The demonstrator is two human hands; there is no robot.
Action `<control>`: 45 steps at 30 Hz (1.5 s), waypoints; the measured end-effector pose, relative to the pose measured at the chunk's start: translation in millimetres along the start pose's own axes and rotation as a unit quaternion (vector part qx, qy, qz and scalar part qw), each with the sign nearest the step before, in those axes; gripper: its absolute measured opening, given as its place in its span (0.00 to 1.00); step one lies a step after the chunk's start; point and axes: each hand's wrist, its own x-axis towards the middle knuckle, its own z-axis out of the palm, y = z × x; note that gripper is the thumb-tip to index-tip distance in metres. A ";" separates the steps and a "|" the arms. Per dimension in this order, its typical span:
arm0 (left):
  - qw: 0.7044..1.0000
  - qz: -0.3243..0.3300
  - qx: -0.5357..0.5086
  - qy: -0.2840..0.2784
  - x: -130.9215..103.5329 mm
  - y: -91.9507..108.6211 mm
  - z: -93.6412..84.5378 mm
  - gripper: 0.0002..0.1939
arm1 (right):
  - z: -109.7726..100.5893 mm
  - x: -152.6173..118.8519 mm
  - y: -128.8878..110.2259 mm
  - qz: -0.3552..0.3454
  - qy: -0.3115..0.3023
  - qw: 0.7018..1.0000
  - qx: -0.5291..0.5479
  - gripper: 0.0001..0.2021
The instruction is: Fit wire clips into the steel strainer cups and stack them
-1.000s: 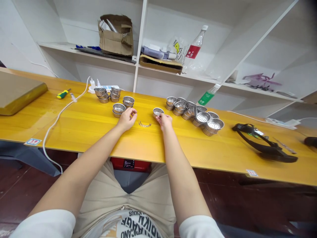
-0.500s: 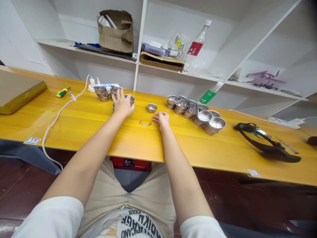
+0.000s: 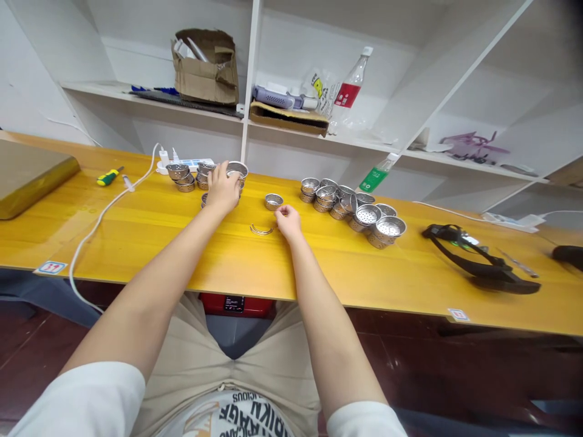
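My left hand [image 3: 223, 189] has its fingers round the side of a perforated metal cup [image 3: 237, 170], a sink-strainer-like basket, raised above other cups at the left. Part of that cup is hidden by the hand. My right hand [image 3: 288, 221] is closed, thumb and fingers pressed together; whatever may be between them cannot be made out. Just beyond its fingertips a single metal cup [image 3: 274, 201] stands upright on the table. Several thin curved metal wires [image 3: 261, 230] lie to the left of my right hand.
Stacked metal cups [image 3: 181, 177] stand at the left by a power strip [image 3: 195, 164]. Another group of cups [image 3: 368, 215] is to the right, before a green-labelled bottle [image 3: 374, 179]. A screwdriver [image 3: 109, 176], white cable [image 3: 98, 233] and black headgear [image 3: 483, 261] lie on the table [image 3: 237, 261].
My left hand has lifted a metal cup slightly. My right hand's fingers have drawn together, close to the single cup. The view has shifted a little.
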 end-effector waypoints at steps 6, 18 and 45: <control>0.998 0.041 -0.045 -0.028 -31.8 15.7 -5.0 0.10 | -2.2 -7.7 -5.7 -0.074 -0.068 0.990 -0.102 0.04; 0.979 -0.015 0.000 0.203 -40.1 -31.6 -36.6 0.15 | -6.9 -16.3 -9.1 -0.099 -0.208 0.962 -0.147 0.04; 0.993 0.105 -0.039 -0.042 -72.9 -8.0 3.4 0.08 | -4.7 -31.6 -23.5 -0.213 -0.251 0.886 -0.328 0.05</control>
